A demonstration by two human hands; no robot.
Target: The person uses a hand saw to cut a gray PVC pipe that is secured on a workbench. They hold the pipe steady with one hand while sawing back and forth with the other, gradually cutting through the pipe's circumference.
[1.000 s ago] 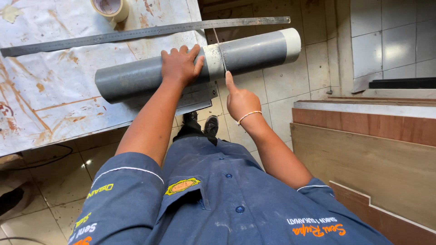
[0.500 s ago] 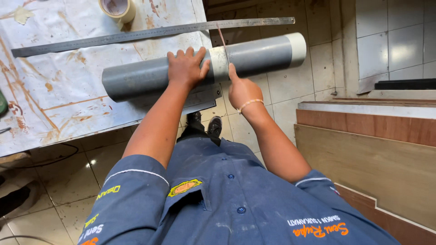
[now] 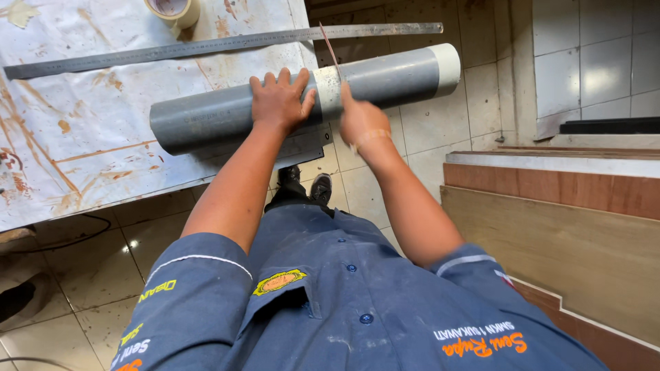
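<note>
A long grey plastic pipe (image 3: pixel 213 120) lies across the table corner, its white-capped end (image 3: pixel 448 67) hanging out over the floor. A pale tape band (image 3: pixel 328 93) wraps the pipe near its middle. My left hand (image 3: pixel 278 102) presses flat on top of the pipe just left of the band. My right hand (image 3: pixel 361 122) is closed against the band's right side, gripping the lower end of a thin reddish strip (image 3: pixel 328 45) that stands up across the pipe at the band.
A long steel ruler (image 3: pixel 206 47) lies behind the pipe on the stained white table cover (image 3: pixel 82 137). A tape roll (image 3: pixel 175 10) sits at the far edge. Wooden boards (image 3: pixel 550 185) lean at the right. My shoes (image 3: pixel 306 187) stand on the tiled floor.
My right hand has curled from a pointing finger into a closed grip at the tape band. The view has drifted so the pipe sits lower in frame. My left hand stays on the pipe.
</note>
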